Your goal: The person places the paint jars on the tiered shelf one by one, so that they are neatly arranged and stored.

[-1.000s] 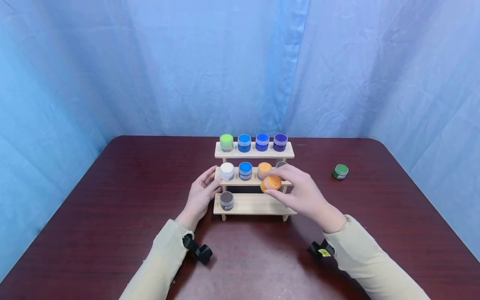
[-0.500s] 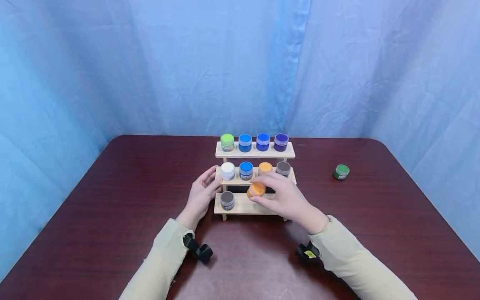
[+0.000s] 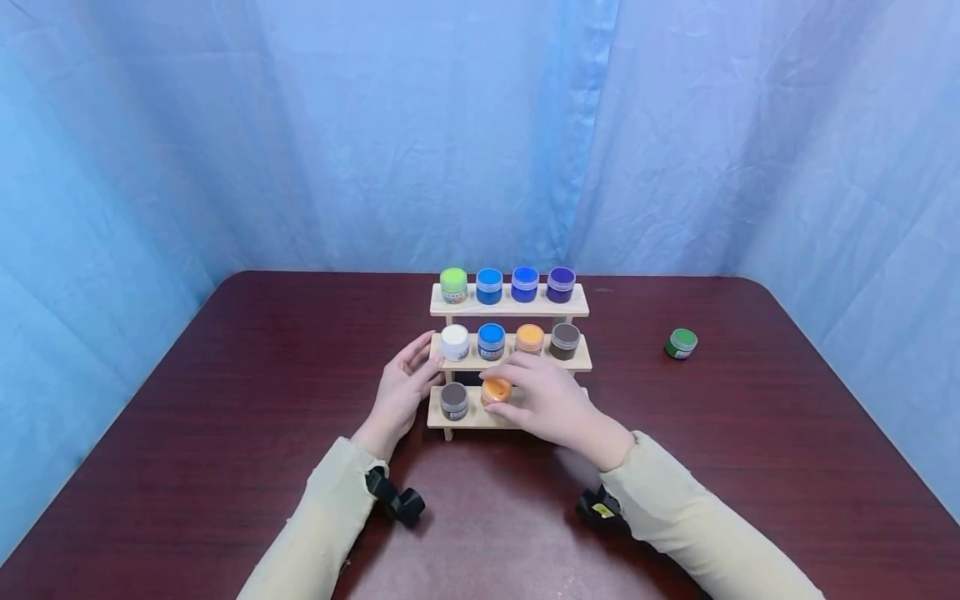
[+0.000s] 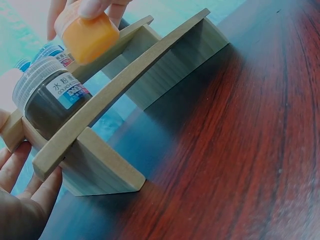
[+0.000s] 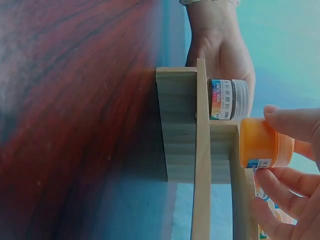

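Note:
My right hand pinches an orange paint jar between thumb and fingers. The jar hangs tilted just above the bottom tier of a three-tier wooden display rack, apart from the board in the right wrist view. Beside it on that tier stands a dark brown paint jar. My left hand holds the rack's left end, thumb in front and fingers at the side. The middle tier carries white, blue, orange and dark grey-brown jars.
On the top tier stand light green, blue, darker blue and purple jars. A dark green jar sits on the table to the right. Blue curtains hang behind and at both sides.
My right hand has carried the orange jar left and down from in front of the middle tier to above the bottom tier, beside the brown jar. My left hand has stayed at the rack.

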Available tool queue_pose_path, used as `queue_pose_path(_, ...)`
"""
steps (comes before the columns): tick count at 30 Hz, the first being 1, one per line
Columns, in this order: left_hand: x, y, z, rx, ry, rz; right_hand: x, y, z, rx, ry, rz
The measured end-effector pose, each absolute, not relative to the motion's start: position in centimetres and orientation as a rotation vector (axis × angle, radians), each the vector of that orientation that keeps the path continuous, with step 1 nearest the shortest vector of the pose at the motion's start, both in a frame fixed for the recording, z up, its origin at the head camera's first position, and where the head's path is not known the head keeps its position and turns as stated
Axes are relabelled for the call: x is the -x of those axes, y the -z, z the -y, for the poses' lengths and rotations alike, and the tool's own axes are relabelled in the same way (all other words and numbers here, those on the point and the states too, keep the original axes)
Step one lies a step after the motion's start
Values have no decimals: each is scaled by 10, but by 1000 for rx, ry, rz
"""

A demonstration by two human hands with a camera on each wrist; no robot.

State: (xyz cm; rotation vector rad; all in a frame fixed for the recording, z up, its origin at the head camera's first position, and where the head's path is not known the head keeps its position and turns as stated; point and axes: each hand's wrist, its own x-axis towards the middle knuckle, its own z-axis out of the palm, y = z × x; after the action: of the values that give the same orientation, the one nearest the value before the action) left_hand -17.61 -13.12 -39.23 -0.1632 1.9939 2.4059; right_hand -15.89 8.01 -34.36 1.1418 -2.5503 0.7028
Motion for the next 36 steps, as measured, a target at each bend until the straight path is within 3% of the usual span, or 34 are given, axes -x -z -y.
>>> queue_pose_path(36, 177, 394, 131, 165, -2398, -1997, 160, 353, -76, -1151, -618, 2697)
